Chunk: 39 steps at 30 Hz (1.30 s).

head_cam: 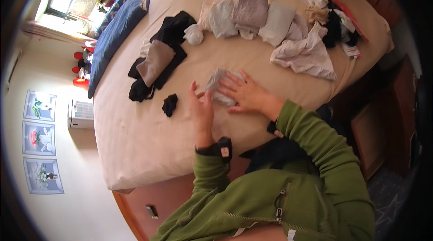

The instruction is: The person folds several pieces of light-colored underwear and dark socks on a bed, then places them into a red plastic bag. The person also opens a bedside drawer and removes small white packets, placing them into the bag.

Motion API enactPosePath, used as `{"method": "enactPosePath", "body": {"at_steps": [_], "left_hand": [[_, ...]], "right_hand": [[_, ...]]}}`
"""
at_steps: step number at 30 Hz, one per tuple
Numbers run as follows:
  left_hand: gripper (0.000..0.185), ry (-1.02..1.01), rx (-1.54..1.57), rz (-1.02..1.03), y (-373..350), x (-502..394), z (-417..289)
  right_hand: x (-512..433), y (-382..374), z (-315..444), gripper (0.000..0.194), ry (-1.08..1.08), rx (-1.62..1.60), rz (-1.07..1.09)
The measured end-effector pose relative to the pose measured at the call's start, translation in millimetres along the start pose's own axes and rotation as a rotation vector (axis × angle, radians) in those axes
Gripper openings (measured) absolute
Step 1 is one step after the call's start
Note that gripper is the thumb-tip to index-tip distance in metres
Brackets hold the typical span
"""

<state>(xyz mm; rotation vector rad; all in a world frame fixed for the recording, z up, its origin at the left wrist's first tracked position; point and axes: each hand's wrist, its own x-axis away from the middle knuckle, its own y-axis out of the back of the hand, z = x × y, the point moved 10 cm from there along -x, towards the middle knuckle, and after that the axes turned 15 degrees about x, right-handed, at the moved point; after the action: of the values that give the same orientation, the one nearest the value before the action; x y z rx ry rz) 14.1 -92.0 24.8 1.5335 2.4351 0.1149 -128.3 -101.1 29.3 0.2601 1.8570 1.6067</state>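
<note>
A small folded grey-white cloth garment [213,78] lies on the beige bed sheet [216,146] in front of me. Flat on top of it rests my right hand [242,90], its fingers spread. My left hand [202,105] is at the garment's left edge with thumb and fingers apart; whether it touches the cloth is hard to tell. A balled black cloth [169,105] sits to the left of that hand. Farther right lies a crumpled pale pink garment [304,55].
Folded cloths, among them a mauve one [250,10], form a row at the back. Dark clothes [177,26] with a taupe cloth [156,61] lie left. Mixed small garments [333,26] heap beside a red flat item [351,21]. A blue quilt [118,41] lines the far edge.
</note>
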Motion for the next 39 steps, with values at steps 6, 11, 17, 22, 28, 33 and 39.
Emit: {"method": "enactPosePath", "body": {"at_steps": [6,11,17,22,28,33,39], "left_hand": [[0.046,-0.392,-0.214,0.209,-11.8,-21.4,-72.9],[0.038,-0.114,0.297,0.564,-59.9,-75.6,-61.8],[0.040,0.246,0.721,0.899,-106.2,-49.1,-23.0],[0.067,0.367,0.980,0.726,-79.3,-64.1,-0.1],[0.063,0.340,1.144,0.597,-75.9,-79.1,9.0],[0.060,0.301,1.177,0.562,-68.4,-78.4,2.8],[0.057,0.268,1.138,0.535,-66.4,-78.4,3.8]], "right_hand": [[-1.9,-33.1,-5.1,0.084,-0.021,-0.061,0.403],[-16.6,-24.6,-8.9,0.068,0.067,0.006,0.403],[-23.7,8.6,-45.9,0.041,0.048,-0.252,0.051],[-36.5,31.9,-115.3,0.032,-0.299,-0.681,0.131],[-112.5,62.7,-206.9,0.034,-0.384,-0.930,0.018],[-141.1,43.6,-257.8,0.037,-0.594,-0.804,0.063],[-144.3,77.4,-242.5,0.040,-0.457,0.206,-0.258]]}}
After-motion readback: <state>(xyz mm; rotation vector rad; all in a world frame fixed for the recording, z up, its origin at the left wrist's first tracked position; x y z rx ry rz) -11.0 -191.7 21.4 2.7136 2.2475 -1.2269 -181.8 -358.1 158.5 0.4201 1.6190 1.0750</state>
